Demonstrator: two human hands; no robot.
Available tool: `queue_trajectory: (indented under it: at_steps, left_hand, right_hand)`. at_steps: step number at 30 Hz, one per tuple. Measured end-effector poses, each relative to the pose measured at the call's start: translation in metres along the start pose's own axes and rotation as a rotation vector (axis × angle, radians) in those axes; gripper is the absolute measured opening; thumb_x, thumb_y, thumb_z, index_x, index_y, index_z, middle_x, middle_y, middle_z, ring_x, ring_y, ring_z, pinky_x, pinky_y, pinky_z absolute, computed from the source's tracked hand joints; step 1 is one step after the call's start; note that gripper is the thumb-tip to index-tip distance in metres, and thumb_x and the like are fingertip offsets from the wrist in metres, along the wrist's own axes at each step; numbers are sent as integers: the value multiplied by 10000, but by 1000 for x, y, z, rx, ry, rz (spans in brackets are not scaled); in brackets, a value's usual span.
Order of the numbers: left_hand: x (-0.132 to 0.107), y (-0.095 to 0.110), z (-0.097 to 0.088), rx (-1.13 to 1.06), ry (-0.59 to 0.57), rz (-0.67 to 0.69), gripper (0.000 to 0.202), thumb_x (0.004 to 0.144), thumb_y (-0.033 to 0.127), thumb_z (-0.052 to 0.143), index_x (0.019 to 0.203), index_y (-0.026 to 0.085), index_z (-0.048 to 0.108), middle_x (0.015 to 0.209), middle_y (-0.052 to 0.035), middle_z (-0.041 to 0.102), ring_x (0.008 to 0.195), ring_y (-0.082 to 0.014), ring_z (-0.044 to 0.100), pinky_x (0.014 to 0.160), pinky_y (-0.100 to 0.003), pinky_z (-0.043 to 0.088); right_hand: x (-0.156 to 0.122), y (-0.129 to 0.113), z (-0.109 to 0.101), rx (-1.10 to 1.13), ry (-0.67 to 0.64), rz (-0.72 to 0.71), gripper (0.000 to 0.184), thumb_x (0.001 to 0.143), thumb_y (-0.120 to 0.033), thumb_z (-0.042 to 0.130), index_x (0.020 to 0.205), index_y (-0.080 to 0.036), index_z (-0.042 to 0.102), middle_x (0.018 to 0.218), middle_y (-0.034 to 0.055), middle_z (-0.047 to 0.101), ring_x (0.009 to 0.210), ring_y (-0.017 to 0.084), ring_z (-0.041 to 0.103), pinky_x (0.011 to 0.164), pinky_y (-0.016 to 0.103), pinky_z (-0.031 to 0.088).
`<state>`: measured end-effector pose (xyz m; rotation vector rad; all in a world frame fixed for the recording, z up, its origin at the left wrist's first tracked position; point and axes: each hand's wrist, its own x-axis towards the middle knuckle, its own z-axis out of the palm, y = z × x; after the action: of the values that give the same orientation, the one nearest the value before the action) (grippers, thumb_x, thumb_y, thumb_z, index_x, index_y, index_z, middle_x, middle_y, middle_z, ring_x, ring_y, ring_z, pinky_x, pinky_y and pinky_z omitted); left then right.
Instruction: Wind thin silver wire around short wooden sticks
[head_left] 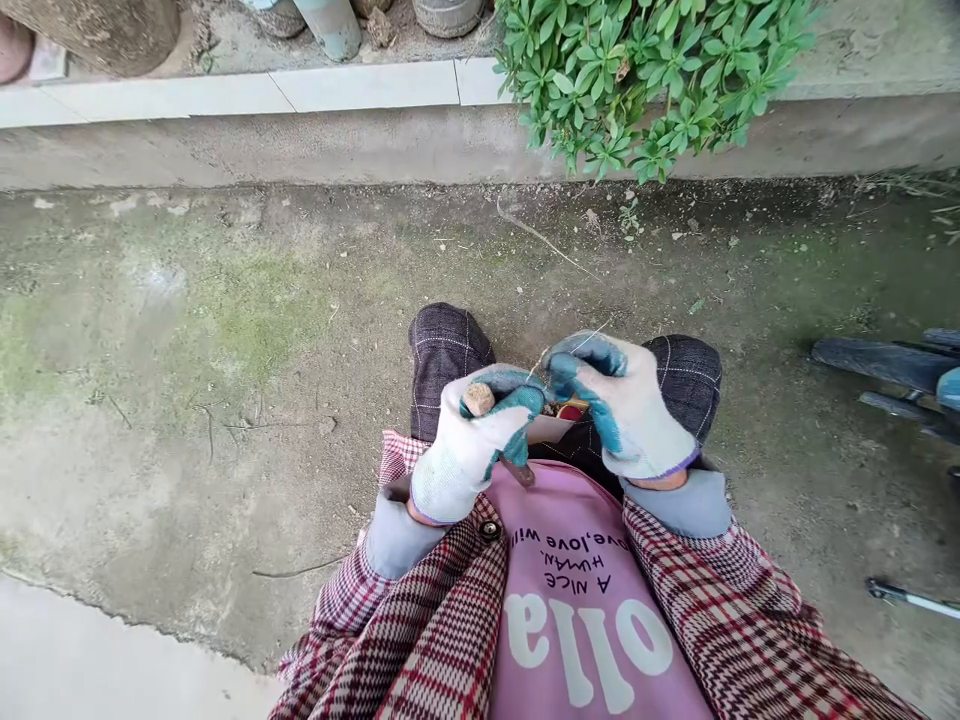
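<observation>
My left hand, in a white and teal work glove, is closed around a tool with a wooden handle. The handle's round end shows at the top of the fist, and a brownish piece sticks out below. My right hand, gloved the same way, pinches a thin pale strand that looks like string or wire. The strand runs between the fingertips of both hands, which nearly touch above my lap. Beneath them, a small red and yellow item is partly hidden.
A low ledge with pots and a leafy green bush lies ahead. Another pale strand lies on the mossy concrete ground. A dark object with blue parts and a white rod are at right.
</observation>
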<state>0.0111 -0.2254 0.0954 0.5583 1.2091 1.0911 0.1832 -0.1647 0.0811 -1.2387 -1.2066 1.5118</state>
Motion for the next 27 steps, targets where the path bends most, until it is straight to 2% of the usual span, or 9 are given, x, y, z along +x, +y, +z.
queue_trajectory:
  at_steps: [3,8,11,15,18,20,21,24,27]
  left_hand:
    - [-4,2,0,38,-11,77,205,766,367,846,881,213,775,625,31,615,396,-102,514,351,-230,433]
    - [2,2,5,167,92,79,137,770,266,805,894,210,788,751,10,724,421,-86,540,353,-202,411]
    - [5,0,4,185,79,19,165,777,267,763,926,200,792,837,-12,758,436,-99,565,359,-223,431]
    - [10,-4,-3,9,-48,98,174,782,356,807,821,203,733,788,-15,707,624,-141,650,571,-265,569]
    - [14,-3,-4,-224,-50,129,468,767,569,847,693,211,556,913,-38,710,804,-167,673,710,-297,599]
    - [13,1,1,-340,-14,102,644,734,689,844,658,216,413,751,-9,615,718,-154,623,623,-270,562]
    - [12,4,4,-375,-16,80,705,719,715,846,649,218,350,629,20,504,612,-135,557,540,-246,515]
    - [5,13,14,-383,-131,-38,779,694,683,888,608,224,264,458,83,229,384,-80,288,346,-205,317]
    - [-3,18,11,-324,-202,-94,701,684,566,934,560,222,336,416,87,288,335,-65,289,302,-198,296]
  right_hand:
    - [-2,-1,2,110,-9,29,215,841,-428,842,850,-224,774,788,11,742,634,142,636,565,268,558]
    - [-8,-17,-3,322,-44,100,270,881,-530,803,938,-272,748,884,16,764,552,119,610,403,220,448]
    - [-8,-25,-4,417,-79,83,198,888,-476,816,939,-300,742,681,-47,645,443,90,478,363,208,372]
    - [-5,-25,-3,363,-112,53,220,892,-491,810,948,-293,734,530,-86,423,404,96,353,354,226,311]
    - [-8,-22,-1,386,-181,71,205,913,-463,797,970,-272,750,523,-85,421,411,93,339,372,227,291]
    - [-13,-20,1,398,-239,104,192,923,-441,794,967,-256,770,536,-75,448,420,87,341,380,223,277]
    - [-15,-19,1,387,-266,117,195,922,-439,796,964,-249,781,552,-66,474,428,86,352,383,225,283]
    - [-17,-17,-7,282,-345,126,259,913,-489,798,952,-234,813,611,-29,570,457,103,424,418,257,377]
    - [-12,-23,-30,59,-417,128,302,897,-521,806,902,-219,827,704,16,676,552,142,556,522,302,486]
